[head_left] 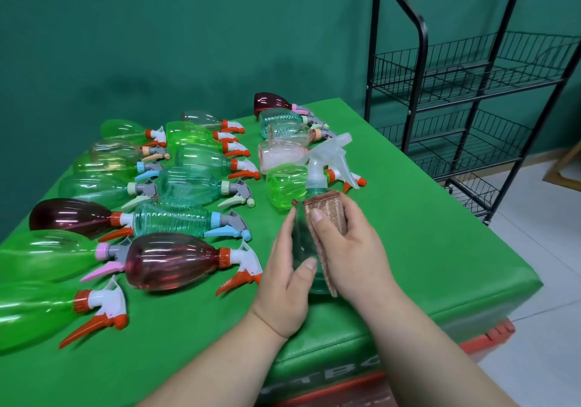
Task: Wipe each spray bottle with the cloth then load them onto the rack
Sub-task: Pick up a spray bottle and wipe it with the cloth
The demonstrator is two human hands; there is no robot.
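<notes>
1. Table (424, 265), draped in green, fills the lower frame. A rack (465, 86) of black wire shelves stands just beyond its far right corner.
2. Spray bottles (176, 218) lie on their sides in rows across the table. Their long axes run left to right, with the trigger heads toward the rack side.
3. One clear, teal-tinted held bottle (301, 243) is nearly upright over the table's near right part. Its long axis is close to vertical, the spray head is on top, and the nozzle is aimed up and to the right.
4. Left hand (283, 284) grasps the held bottle's lower body, with the thumb laid across the front.
5. Right hand (355, 249) grips a folded brown cloth (328, 218) against the held bottle's right side, with the thumb pressing on the cloth.
6. Pale letters (342, 372) on the table's front edge are cut off and cannot be read.
</notes>
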